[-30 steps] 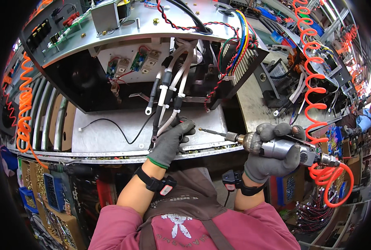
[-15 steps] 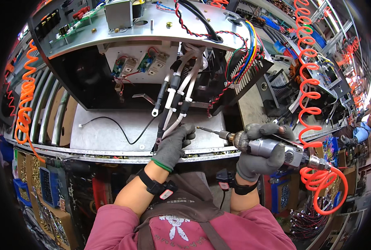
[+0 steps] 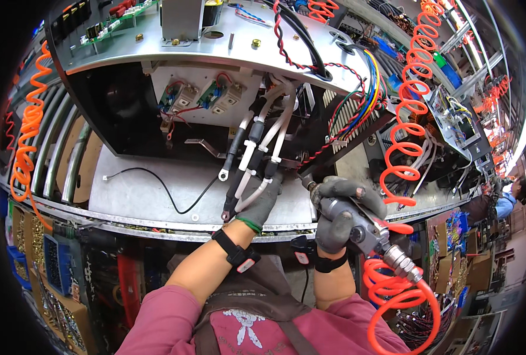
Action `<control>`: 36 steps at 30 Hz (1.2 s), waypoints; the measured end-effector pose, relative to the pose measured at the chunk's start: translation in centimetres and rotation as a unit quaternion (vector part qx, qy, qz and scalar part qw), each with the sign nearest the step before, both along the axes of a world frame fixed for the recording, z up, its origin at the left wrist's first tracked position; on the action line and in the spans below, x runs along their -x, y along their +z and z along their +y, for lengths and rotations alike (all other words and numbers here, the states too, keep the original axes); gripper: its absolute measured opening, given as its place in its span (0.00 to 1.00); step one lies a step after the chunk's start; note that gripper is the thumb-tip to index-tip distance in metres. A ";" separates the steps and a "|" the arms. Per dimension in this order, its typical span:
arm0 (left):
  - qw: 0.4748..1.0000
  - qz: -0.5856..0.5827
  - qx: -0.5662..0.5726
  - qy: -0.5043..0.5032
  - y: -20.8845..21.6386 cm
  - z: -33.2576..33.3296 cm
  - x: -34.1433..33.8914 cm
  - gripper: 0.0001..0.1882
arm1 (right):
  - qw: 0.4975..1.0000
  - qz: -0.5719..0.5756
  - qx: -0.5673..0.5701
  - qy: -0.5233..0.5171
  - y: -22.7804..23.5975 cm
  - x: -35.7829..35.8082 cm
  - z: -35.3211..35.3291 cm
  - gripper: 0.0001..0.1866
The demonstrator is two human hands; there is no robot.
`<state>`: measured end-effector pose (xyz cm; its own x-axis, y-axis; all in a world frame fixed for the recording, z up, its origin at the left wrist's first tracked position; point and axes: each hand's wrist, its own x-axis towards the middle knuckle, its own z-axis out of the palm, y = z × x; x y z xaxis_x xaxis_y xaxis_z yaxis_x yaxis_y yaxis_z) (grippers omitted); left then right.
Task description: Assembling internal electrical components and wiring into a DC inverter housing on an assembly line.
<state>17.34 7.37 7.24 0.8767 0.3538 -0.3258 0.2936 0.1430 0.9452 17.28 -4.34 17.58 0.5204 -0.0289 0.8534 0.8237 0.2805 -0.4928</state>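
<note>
My right hand [image 3: 335, 234], in a grey glove, is wrapped round an air screwdriver [image 3: 364, 232]. The tool's front end points away from me, toward the open lower bay of a black metal cabinet [image 3: 106, 112]. A red coiled air hose [image 3: 387, 290] hangs from its rear fitting. My left hand [image 3: 260, 208], gloved too, reaches under a bundle of white cables with black sleeves [image 3: 253, 155]. Its fingers are partly hidden behind these cables, and whether they hold anything does not show. Ring lugs [image 3: 222, 175] end the cables just left of this hand.
Steel rollers [image 3: 56, 151] lie at left beside an orange coiled hose [image 3: 29, 133]. Another red coiled hose [image 3: 408, 142] hangs at right. Blue bins of small parts [image 3: 59, 266] stand below the bench edge. A person in blue [image 3: 504, 204] is at far right.
My right hand has brought the screwdriver left and forward, its bit now at the cabinet's lower bay. My left hand has moved forward and right, farther under the cables. The view has shifted slightly.
</note>
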 end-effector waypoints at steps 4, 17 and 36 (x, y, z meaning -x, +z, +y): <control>0.999 -0.013 -0.018 0.040 1.5 -0.3 0.0 0.25 | 1.000 -0.014 0.024 0.011 -0.1 -0.1 0.0 0.24; 0.998 -0.023 -0.035 -0.043 -3.1 0.4 -1.9 0.21 | 0.999 -0.005 0.034 0.013 -1.5 -0.3 -0.4 0.26; 0.870 -0.353 -0.340 -0.057 -10.7 5.3 -6.2 0.17 | 0.989 -0.111 0.084 -0.046 -1.3 0.4 1.0 0.17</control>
